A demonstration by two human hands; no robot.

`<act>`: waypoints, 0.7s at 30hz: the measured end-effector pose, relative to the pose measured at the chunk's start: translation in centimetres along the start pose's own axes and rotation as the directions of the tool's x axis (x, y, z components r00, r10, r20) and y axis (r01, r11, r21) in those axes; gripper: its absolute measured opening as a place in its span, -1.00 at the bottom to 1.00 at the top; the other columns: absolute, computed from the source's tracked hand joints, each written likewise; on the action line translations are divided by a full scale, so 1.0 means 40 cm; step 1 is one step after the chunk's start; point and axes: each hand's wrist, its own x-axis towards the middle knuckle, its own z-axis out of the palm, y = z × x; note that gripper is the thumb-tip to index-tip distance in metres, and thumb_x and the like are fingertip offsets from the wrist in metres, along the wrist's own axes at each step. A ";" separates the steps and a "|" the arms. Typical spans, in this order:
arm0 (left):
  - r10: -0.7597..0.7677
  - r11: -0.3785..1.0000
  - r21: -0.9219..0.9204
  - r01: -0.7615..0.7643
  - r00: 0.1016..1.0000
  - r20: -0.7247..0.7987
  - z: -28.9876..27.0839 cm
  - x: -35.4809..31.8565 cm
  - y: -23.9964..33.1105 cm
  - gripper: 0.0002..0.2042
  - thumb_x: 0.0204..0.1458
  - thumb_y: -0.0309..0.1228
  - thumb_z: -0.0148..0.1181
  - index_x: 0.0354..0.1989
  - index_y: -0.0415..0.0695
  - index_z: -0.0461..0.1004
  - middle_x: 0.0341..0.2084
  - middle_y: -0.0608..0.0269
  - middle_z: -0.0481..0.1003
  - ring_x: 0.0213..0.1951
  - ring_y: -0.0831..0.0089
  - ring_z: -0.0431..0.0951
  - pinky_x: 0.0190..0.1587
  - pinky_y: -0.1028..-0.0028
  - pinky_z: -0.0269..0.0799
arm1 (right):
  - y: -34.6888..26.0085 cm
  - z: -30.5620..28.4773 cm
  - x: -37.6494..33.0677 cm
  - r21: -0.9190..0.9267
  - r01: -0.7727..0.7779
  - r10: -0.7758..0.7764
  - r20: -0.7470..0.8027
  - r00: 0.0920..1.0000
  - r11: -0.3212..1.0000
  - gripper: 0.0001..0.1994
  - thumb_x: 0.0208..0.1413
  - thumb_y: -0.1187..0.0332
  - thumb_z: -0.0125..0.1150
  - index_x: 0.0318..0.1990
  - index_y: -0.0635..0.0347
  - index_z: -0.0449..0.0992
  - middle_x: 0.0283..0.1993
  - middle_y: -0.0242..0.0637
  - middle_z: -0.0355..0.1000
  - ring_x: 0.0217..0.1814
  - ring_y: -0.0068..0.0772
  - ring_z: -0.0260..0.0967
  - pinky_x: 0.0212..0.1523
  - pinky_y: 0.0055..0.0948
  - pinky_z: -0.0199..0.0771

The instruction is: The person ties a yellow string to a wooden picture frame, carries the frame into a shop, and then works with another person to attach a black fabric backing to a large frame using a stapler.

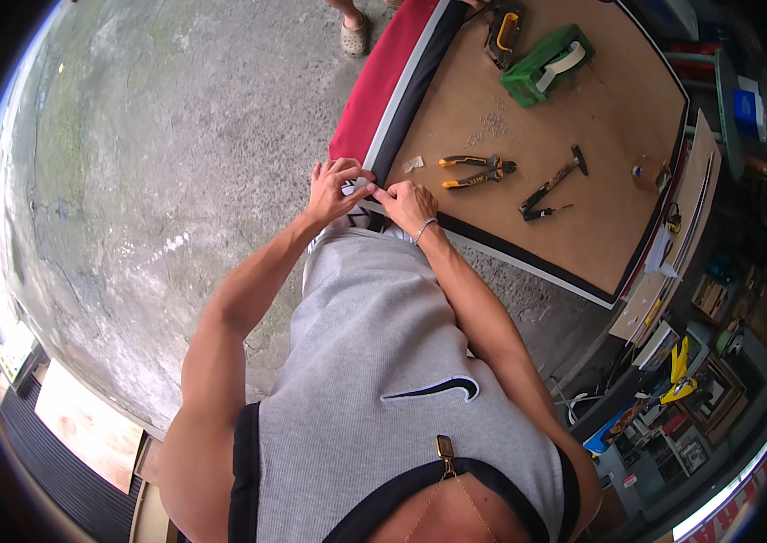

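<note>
A brown board point(510, 127) lies in front of me with a red, grey and black fabric point(374, 100) along its left side. At the board's near left corner, my left hand point(338, 188) has its fingers closed on the fabric's edge. Close beside it, my right hand point(409, 206) has thumb and fingers pressed together on the dark fabric at the same corner; the fingers partly hide the fold. On the board, right of my hands, lie diagonal cutters point(481, 172) with yellow and black handles, a hammer point(554, 184) and a small screwdriver point(548, 214).
Loose staples point(492, 125) are scattered on the board. Farther off are a staple gun point(503, 36) and a green tape dispenser point(548, 65). Another person's foot in a clog point(354, 38) stands beyond the fabric. Cluttered shelves point(709, 362) fill the right; concrete floor point(175, 154) lies left.
</note>
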 end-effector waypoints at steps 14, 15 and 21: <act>0.081 0.967 0.246 -0.072 0.996 -0.023 0.008 0.020 0.051 -0.50 -0.16 -0.10 0.31 0.00 0.13 0.35 -0.06 0.28 0.36 0.08 0.23 0.31 0.20 -0.11 -0.05 | 0.049 -0.033 -0.002 -0.108 -0.101 0.102 0.003 0.995 0.989 -0.56 -0.16 -0.07 0.35 -0.40 0.18 0.61 -0.39 0.03 0.53 -0.26 0.07 0.50 -0.22 -0.09 0.44; 0.023 0.961 0.274 -0.024 1.000 0.006 0.009 0.015 0.057 -0.42 -0.17 -0.03 0.32 0.06 0.09 0.31 -0.01 0.27 0.33 0.12 0.22 0.28 0.21 -0.08 -0.05 | 0.056 -0.034 -0.015 -0.081 -0.110 0.108 -0.021 0.994 0.991 -0.56 -0.18 -0.07 0.37 -0.44 0.18 0.59 -0.41 0.01 0.52 -0.27 0.06 0.50 -0.24 -0.09 0.43; -0.051 0.963 0.265 0.053 0.999 -0.017 0.031 0.013 0.081 -0.17 -0.31 0.22 0.32 0.10 -0.03 0.22 0.00 0.20 0.32 0.14 0.19 0.26 0.22 -0.09 -0.09 | 0.090 -0.029 -0.084 0.030 -0.137 0.140 -0.198 0.970 0.990 -0.58 -0.23 -0.02 0.43 -0.59 0.16 0.45 -0.54 -0.14 0.48 -0.41 0.01 0.47 -0.39 -0.08 0.35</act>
